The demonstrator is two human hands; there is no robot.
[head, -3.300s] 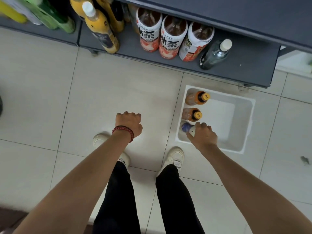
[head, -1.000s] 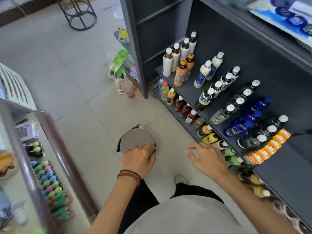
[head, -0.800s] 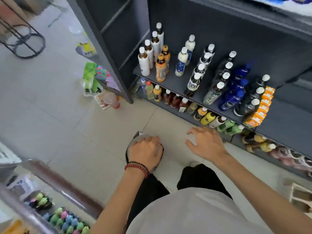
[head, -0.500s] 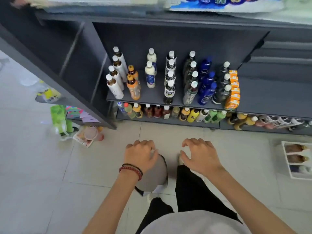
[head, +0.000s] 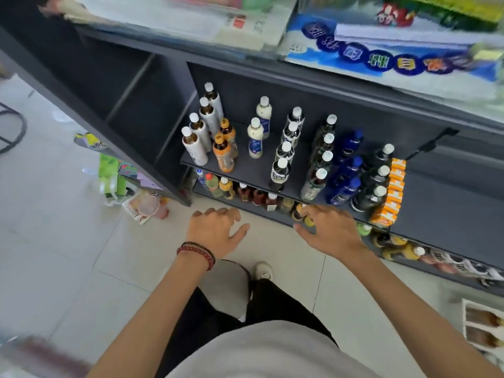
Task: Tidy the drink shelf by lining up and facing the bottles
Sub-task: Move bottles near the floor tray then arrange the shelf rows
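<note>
A dark grey drink shelf (head: pixel 256 170) holds rows of upright bottles: silver ones (head: pixel 195 147) at the left, orange ones (head: pixel 223 154), white ones (head: pixel 255 139), dark ones (head: pixel 281 173) and blue ones (head: pixel 345 184). A lower shelf carries smaller bottles (head: pixel 245 192). My left hand (head: pixel 215 230), with a red bead bracelet, hovers empty above the floor with fingers spread. My right hand (head: pixel 327 230) is also empty and spread, in front of the lower shelf's edge.
Orange cartons (head: pixel 390 195) stand in a row right of the bottles. A white bin with bottles (head: pixel 482 326) sits on the floor at the far right. Bags and a cup (head: pixel 148 207) lie by the shelf's left post. A grey stool (head: pixel 226 285) stands under my arms.
My view has swung from the floor bin up to the shelf and moved closer. My left hand has let go of the stool seat; both hands now hover with spread fingers.
</note>
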